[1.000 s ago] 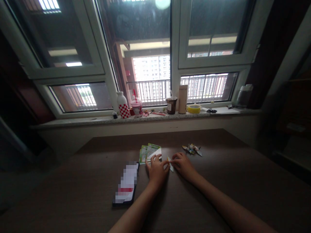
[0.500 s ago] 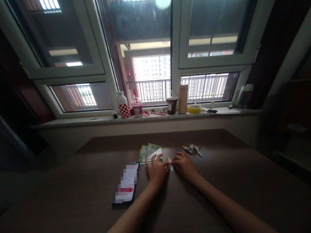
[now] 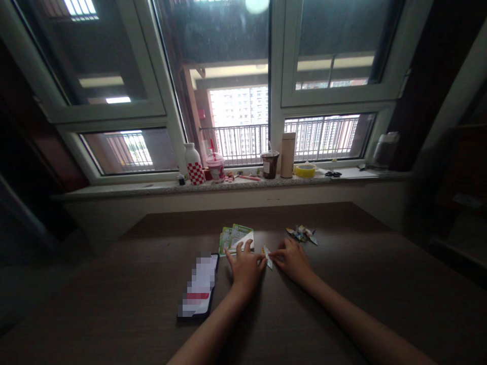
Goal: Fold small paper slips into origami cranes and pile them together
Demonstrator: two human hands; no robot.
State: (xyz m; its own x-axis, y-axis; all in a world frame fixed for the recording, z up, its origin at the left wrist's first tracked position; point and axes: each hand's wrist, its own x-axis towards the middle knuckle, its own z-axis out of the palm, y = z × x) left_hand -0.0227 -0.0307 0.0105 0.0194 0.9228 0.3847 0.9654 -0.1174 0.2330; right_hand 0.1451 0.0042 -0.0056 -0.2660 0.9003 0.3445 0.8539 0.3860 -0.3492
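Observation:
A small folded piece of coloured paper [image 3: 267, 255] lies on the dark wooden table [image 3: 342, 284] between my two hands. My left hand [image 3: 245, 267] presses down beside it, thumb and forefinger pinching its left edge, other fingers spread. On the other side my right hand [image 3: 293, 260] pinches the paper's right edge with curled fingers. A small stack of green and white paper sheets [image 3: 236, 236] lies just beyond my left hand.
A phone [image 3: 198, 292] lies on the table left of my left arm. Several small folded paper figures [image 3: 302, 234] sit beyond my right hand. The stone windowsill [image 3: 152, 187] holds a checked bottle [image 3: 194, 164], cups [image 3: 216, 168], a tall tumbler [image 3: 287, 148], a tape roll [image 3: 305, 170] and scissors [image 3: 332, 174].
Both hands stay on the small folded paper; the fingers shift slightly. The view has drifted a little.

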